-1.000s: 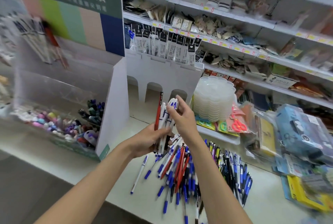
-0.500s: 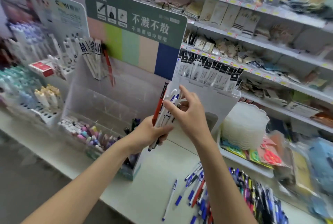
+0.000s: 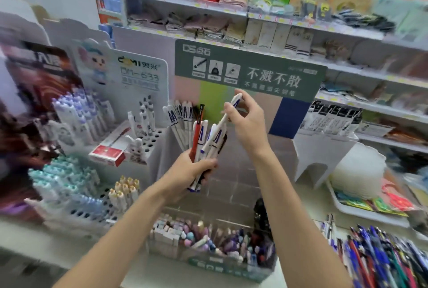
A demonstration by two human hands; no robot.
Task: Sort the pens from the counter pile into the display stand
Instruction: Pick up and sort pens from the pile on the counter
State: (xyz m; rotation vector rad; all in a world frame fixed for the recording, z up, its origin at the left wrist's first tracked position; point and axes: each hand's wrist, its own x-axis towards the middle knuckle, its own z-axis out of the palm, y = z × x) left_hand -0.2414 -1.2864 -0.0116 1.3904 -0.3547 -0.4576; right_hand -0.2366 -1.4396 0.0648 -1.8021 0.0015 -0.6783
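My left hand (image 3: 193, 170) grips a bundle of pens (image 3: 205, 143), mostly white with blue marks plus one red, held upright in front of the display stand (image 3: 250, 72). My right hand (image 3: 249, 121) pinches one white pen (image 3: 228, 115) by its upper part, lifted slantwise above the bundle. Several white pens (image 3: 180, 116) stand in the stand's upper left slots, a red one beside them. The counter pile of pens (image 3: 382, 257) lies at the lower right, blurred.
A clear bin of small coloured items (image 3: 208, 243) fills the stand's base. Other pen racks (image 3: 76, 186) crowd the left. A white riser (image 3: 324, 151), a tray (image 3: 356, 209) and stocked shelves (image 3: 278, 23) lie to the right and behind.
The view swung left and up, away from the counter pile toward the stand. Both hands rose with the bundle, and my right hand drew one white pen up out of it.
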